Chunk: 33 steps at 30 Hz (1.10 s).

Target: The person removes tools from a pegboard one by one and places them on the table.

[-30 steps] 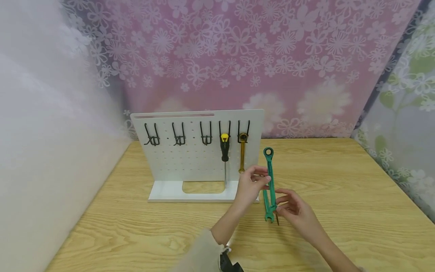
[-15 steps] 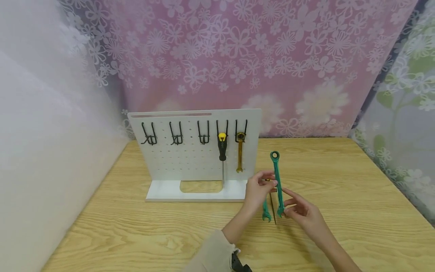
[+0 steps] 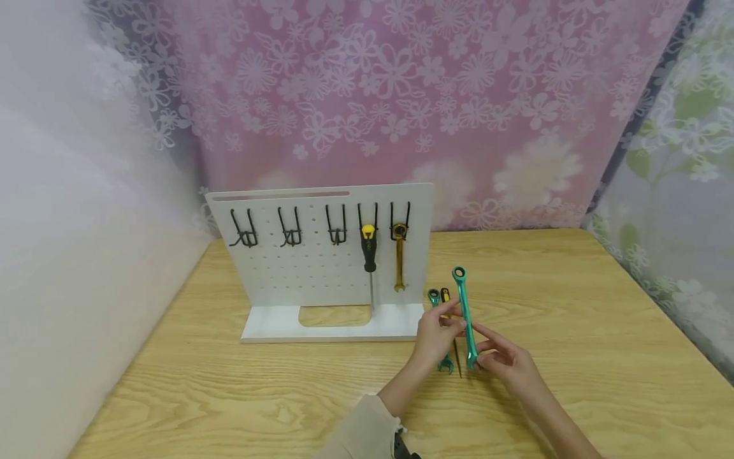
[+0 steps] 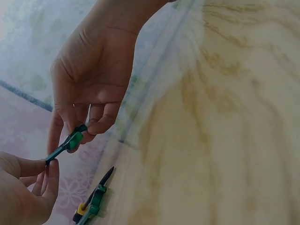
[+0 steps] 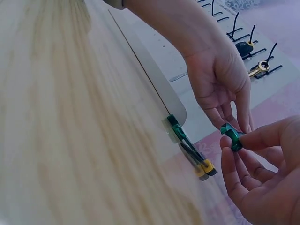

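- Above the pale wood-grain tabletop (image 3: 229, 395), a glossy green metal wrench (image 3: 465, 315) is held tilted, ring end up, forked end down.
- Left hand (image 3: 436, 333): thumb and fingers nearly together, pinching the wrench's shank.
- Right hand (image 3: 510, 368): thumb and fingertips pinching the forked end, the other fingers loosely bent.
- No lettering can be read; faint marks on the hanging black screwdriver with a yellow cap (image 3: 369, 248) are too small.
- On the tabletop lie a second green ring-and-fork wrench (image 3: 434, 296) and, just beside it, a slim black-and-yellow screwdriver (image 3: 445, 294). The left hand partly hides both in the head view; the left wrist view shows the screwdriver's dark, pointed tip, and the right wrist view its yellow band.
- The white, perforated pegboard (image 3: 321, 274) carries five black wire hooks (image 3: 336, 224); the rightmost holds a shiny gold-coloured wrench (image 3: 399, 261), its neighbour the capped screwdriver.
- Behind hangs a pink cloth printed with white flowers (image 3: 390, 115).
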Tool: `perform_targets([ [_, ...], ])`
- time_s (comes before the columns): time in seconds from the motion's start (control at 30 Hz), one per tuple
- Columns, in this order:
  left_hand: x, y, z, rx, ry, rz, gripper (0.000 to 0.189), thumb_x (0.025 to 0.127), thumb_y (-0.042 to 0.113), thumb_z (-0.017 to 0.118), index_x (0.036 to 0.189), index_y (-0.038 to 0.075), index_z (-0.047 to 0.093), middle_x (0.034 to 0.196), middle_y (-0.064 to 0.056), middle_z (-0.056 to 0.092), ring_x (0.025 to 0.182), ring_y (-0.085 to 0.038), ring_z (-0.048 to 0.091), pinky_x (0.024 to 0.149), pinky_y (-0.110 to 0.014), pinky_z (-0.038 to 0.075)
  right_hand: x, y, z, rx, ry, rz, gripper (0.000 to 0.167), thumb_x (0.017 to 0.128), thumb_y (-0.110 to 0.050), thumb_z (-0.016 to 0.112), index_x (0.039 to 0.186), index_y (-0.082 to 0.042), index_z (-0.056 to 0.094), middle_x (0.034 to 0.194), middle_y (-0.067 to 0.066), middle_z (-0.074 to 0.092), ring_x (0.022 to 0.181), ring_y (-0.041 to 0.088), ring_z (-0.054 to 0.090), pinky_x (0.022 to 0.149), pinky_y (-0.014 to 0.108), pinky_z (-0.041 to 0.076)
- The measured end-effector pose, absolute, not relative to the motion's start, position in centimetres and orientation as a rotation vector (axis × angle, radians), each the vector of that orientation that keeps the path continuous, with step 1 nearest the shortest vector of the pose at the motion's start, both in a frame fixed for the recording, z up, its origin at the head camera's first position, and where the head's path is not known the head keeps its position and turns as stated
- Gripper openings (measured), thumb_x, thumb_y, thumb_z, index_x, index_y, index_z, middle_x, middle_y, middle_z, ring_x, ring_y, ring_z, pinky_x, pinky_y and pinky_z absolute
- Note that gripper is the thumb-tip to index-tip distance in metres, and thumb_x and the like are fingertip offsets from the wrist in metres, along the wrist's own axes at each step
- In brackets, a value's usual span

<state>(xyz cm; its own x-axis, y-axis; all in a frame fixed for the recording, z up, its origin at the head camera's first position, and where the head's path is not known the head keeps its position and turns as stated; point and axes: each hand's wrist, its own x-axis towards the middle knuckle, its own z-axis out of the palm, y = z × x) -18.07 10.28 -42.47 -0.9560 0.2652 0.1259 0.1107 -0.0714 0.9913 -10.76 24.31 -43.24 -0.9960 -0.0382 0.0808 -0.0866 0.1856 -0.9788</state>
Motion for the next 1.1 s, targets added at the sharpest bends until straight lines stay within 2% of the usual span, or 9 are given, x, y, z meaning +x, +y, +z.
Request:
perform_targets([
  [0.47,-18.5,10.8,-44.6,0.342,2.086,2.167,0.041,0.080,-0.009,0.064,0.120,0.003,0.060,0.085,-0.002,0.063,0.068,-0.014,0.064,0.062,-0.027,0.053,-10.9,24.0,-43.8,-0.061,-2.407,2.026,0.051,0.086,0.009,0.052,0.135,0.006,0.038,0.101,0.020,0.052,0.073,0.016,0.060,0.064,0.029,0.052],
  [0.77,-18.3,10.6,-45.4,0.372,2.240,2.037,0.036,0.081,0.001,0.068,0.117,0.004,0.062,0.080,0.003,0.064,0.064,-0.004,0.059,0.053,-0.015,0.046,-10.8,23.9,-44.3,-0.136,-2.399,2.051,0.049,0.088,0.008,0.050,0.136,0.007,0.037,0.105,0.019,0.051,0.074,0.013,0.058,0.064,0.026,0.051],
  [0.93,-18.5,10.7,-45.9,0.385,2.221,2.026,0.035,0.081,0.002,0.068,0.116,0.002,0.063,0.079,0.003,0.062,0.065,-0.006,0.061,0.056,-0.017,0.048,-10.8,23.9,-44.2,-0.146,-2.402,2.041,0.047,0.089,0.007,0.050,0.135,0.008,0.037,0.105,0.018,0.051,0.075,0.012,0.058,0.064,0.026,0.050],
  [1.1,-18.8,10.8,-46.2,0.401,2.153,2.055,0.036,0.081,-0.002,0.067,0.116,0.000,0.062,0.080,0.000,0.061,0.063,-0.013,0.063,0.056,-0.021,0.051,-10.8,23.8,-44.0,-0.151,-2.422,1.995,0.046,0.090,0.006,0.050,0.134,0.008,0.040,0.106,0.019,0.052,0.074,0.011,0.057,0.063,0.025,0.049],
])
